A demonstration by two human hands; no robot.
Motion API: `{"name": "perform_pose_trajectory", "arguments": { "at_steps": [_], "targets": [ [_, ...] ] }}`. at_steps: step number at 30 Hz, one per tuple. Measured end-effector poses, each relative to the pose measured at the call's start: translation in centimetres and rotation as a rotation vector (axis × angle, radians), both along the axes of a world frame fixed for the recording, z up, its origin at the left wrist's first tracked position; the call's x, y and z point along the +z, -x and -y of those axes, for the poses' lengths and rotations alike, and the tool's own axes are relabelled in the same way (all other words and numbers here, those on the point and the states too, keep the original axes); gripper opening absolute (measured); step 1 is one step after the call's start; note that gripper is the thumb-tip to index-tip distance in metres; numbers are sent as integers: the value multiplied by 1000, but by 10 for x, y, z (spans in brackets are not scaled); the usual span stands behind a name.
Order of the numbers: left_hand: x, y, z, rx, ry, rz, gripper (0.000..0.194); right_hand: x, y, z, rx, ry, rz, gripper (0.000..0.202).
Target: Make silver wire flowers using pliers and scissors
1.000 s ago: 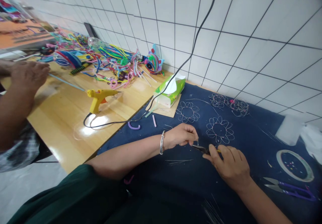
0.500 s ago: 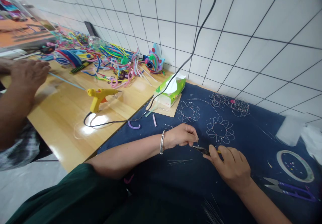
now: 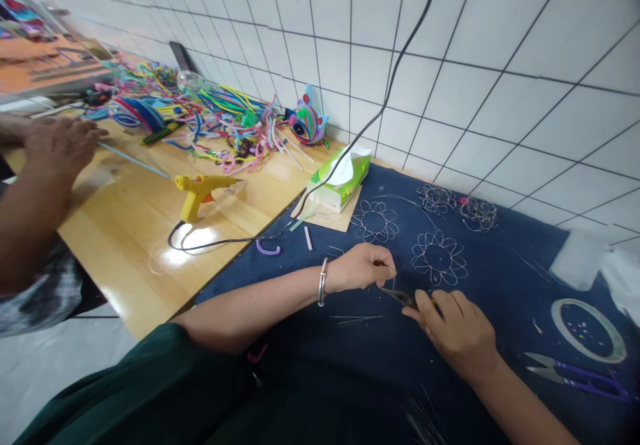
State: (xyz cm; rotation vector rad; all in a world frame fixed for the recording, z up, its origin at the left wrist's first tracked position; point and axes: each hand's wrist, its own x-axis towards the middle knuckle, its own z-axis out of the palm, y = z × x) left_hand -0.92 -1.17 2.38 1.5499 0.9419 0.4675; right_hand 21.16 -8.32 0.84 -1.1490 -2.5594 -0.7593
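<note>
My left hand (image 3: 364,266) is pinched on a thin wire (image 3: 393,282), only a short bit of which shows below the fingers. Wrapped around pliers (image 3: 403,297) is my right hand (image 3: 457,325); the plier tips reach the wire just under my left fingertips. Flower-shaped wire rings lie on the dark blue cloth: one ring (image 3: 439,257) beyond my right hand, another ring (image 3: 375,222) beyond my left. Several straight wires (image 3: 357,319) rest close below my left wrist, and a bundle of wires (image 3: 421,418) lies nearer my body.
Purple-handled snips (image 3: 577,375) and a round dish (image 3: 556,315) with small beads are at the right. A tissue pack (image 3: 343,180) stands near the wall. On the wooden table lie a yellow glue gun (image 3: 195,195), its cord crossing over, and colourful pipe cleaners (image 3: 225,118). Another person's hand (image 3: 63,142) is far left.
Both hands stay almost in place, with the pliers still at the wire. My right-hand fingers have shifted very slightly on the handles.
</note>
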Motion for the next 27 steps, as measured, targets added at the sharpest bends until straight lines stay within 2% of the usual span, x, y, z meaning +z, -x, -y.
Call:
{"name": "perform_pose_trajectory", "arguments": {
  "at_steps": [8, 12, 19, 27],
  "targets": [
    [8, 3, -1, -110, -462, -106, 13, 1, 3, 3, -27, 92, -26, 29],
    [11, 3, -1, -183, -630, -130, 14, 2, 5, 5, -31, 133, -44, 29],
    [9, 4, -1, -261, -749, -154, 17, 7, 10, 9, -51, 202, -95, 26],
    [8, 5, 1, -316, -760, -166, 17, 8, 10, 11, -52, 282, -158, 23]
  ]
}}
